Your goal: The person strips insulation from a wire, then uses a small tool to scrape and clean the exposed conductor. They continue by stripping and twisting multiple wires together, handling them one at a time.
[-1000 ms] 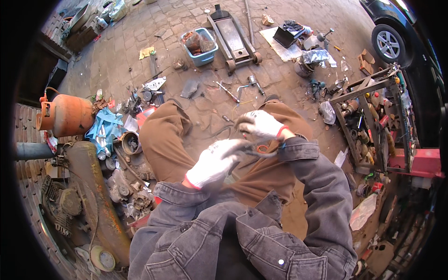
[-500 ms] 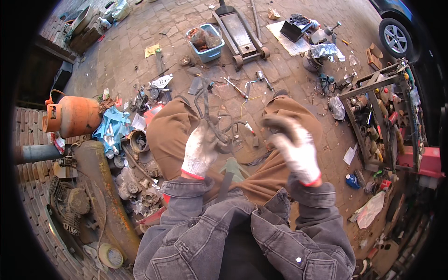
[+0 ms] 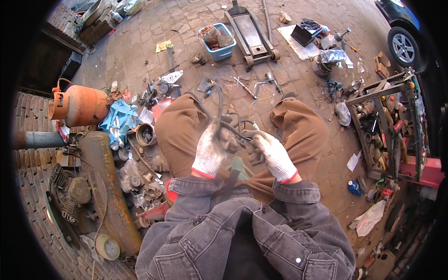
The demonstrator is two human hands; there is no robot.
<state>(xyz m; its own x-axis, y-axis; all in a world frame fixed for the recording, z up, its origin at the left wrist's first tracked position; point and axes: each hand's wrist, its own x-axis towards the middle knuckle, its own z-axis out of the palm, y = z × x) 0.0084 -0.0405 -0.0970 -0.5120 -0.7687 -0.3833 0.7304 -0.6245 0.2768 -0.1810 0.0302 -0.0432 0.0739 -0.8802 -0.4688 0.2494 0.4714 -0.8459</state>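
My gloved left hand [image 3: 211,150] and right hand [image 3: 273,155] are both closed on the tangled black cable bundle [image 3: 228,128] above my lap, which looks soft and floppy, so I judge holding near its knot is best.

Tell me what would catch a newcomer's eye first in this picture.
Most striking are the two white-gloved hands at the centre, the left hand and right hand, gripping a tangle of dark cables over brown-trousered knees. At the left lies an orange gas cylinder; scattered parts litter the brick paving all around.
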